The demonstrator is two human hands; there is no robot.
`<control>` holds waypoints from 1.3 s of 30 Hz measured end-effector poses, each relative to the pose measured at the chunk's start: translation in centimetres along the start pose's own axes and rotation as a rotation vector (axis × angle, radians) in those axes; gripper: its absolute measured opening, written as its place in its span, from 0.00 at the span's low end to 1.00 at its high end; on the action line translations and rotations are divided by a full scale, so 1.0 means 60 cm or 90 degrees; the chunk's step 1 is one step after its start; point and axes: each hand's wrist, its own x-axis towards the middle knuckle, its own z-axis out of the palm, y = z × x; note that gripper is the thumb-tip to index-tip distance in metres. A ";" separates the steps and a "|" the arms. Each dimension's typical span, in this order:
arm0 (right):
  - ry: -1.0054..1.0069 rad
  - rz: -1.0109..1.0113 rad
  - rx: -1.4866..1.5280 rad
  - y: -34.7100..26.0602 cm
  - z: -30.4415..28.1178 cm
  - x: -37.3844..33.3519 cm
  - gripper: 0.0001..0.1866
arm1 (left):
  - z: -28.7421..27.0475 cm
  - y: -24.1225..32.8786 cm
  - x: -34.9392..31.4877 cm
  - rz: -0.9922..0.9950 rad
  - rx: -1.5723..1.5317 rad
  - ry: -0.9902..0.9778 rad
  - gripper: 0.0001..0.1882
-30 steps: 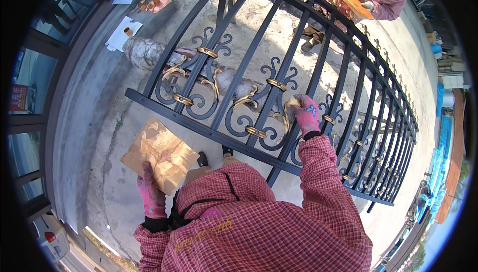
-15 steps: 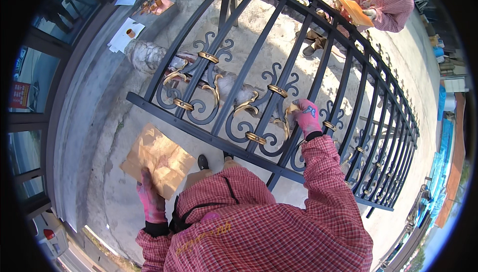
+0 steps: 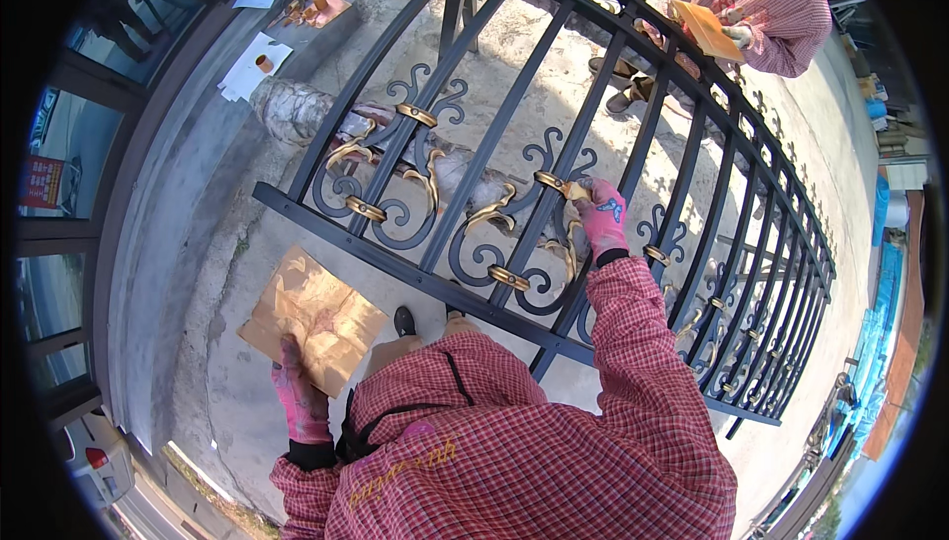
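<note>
A square board smeared with gold paint is gripped at its lower edge by my left hand, in a stained pink glove. Up at the black metal railing, my right hand, gloved in pink with a butterfly patch, pinches a small tan pad. The pad's kind is not clear. It is at the right end of a gold collar on an upright bar, seemingly touching it. Below are gold leaf shapes on black scrolls and another gold collar.
Across the railing a person in a checked top holds an orange board. White sheets and small brown cups lie on the ledge at left. A plastic-wrapped bundle rests beneath the railing.
My right hand has moved up and slightly left with the pad, from the gold leaf to the collar above. My left hand and the board stay nearly still. The other person has shifted slightly.
</note>
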 end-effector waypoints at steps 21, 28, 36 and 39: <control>-0.274 -0.423 -0.415 -0.136 0.041 0.121 0.10 | -0.004 0.016 0.078 -0.012 0.035 -0.018 0.26; -0.379 -0.447 -0.462 -0.132 0.043 0.149 0.08 | -0.012 0.059 0.160 -0.001 0.042 -0.041 0.26; -0.417 -0.490 -0.464 -0.128 0.062 0.166 0.09 | -0.039 0.087 0.183 0.009 0.023 -0.034 0.26; -0.526 -0.503 -0.491 -0.118 0.073 0.167 0.11 | -0.043 0.060 0.168 0.012 -0.009 0.014 0.26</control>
